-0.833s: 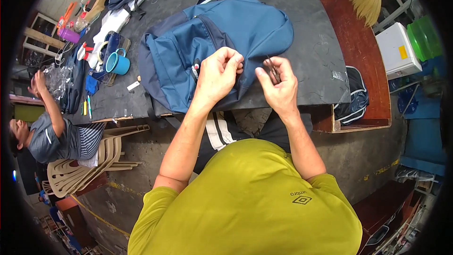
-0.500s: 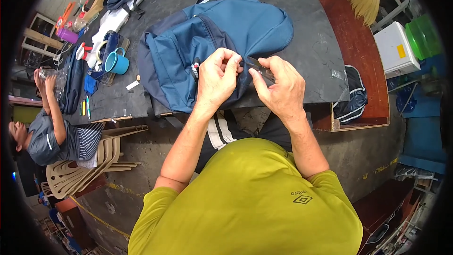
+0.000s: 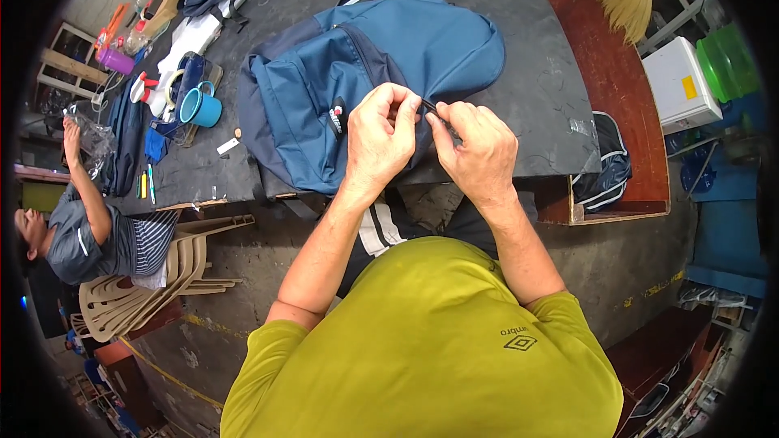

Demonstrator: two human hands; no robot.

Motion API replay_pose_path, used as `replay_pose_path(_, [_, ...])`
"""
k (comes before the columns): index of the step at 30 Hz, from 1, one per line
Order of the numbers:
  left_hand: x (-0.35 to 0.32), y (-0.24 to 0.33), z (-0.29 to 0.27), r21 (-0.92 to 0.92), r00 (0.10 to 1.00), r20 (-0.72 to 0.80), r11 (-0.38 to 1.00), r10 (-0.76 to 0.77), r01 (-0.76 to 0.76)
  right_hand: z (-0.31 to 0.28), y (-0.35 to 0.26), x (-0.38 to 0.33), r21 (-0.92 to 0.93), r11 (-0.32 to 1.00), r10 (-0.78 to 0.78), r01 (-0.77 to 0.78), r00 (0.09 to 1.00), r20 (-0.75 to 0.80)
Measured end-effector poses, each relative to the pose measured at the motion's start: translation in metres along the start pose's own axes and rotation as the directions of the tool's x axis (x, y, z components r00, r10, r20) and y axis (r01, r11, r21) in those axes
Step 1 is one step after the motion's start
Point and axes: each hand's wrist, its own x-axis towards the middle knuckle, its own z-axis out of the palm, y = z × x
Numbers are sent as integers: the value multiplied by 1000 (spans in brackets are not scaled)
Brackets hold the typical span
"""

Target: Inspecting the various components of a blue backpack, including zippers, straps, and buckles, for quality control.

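Observation:
A blue backpack (image 3: 442, 45) with dark navy panels lies on the black-topped table, right in front of me. Over its near edge, my left hand (image 3: 380, 134) is closed in a pinch, thumb against forefinger, on something too small to name. My right hand (image 3: 480, 146) is closed around a thin dark piece (image 3: 429, 105), whose narrow end shows between the two hands' fingertips. Most of that piece is hidden in my fingers, so its kind is unclear. Both hands sit close together, the fingertips almost touching.
At left on the table (image 3: 535, 73) stand a blue mug (image 3: 200, 107), a spray bottle (image 3: 144, 88) and pens (image 3: 144, 185). Another person (image 3: 101, 223) sits beyond, by stacked chairs (image 3: 154, 288). A red-brown wooden ledge (image 3: 629, 130) runs along the right, with a dark bag (image 3: 602, 164).
My right hand has turned and come slightly left toward my left hand, and the dark piece shows less. The other person's hands have shifted around a clear plastic bag.

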Motion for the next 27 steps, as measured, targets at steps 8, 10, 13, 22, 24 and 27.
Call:
replay_pose_path(8, [11,13,-48,535,935,-57,802,350,-267,3,8,-12,294,891,339,-345,938,73])
replay_pose_path(10, [4,17,-64,743,933,6,623,359,-245,6,6,-20,305,872,362,-382,924,121])
replay_pose_path(13, [-10,5,-84,814,959,121,527,256,-243,10,-1,-24,289,890,316,-353,934,169])
replay_pose_path(22, [14,-47,-130,-220,874,-487,968,0,-123,39,25,-45,313,852,379,-420,906,187])
replay_pose_path(24, [21,-36,-144,-235,866,-499,964,-9,-125,32,24,-43,440,785,398,-436,899,181])
replay_pose_path(27, [22,-15,-126,-51,864,-475,975,166,-215,17,10,-30,586,808,104,-58,994,-45])
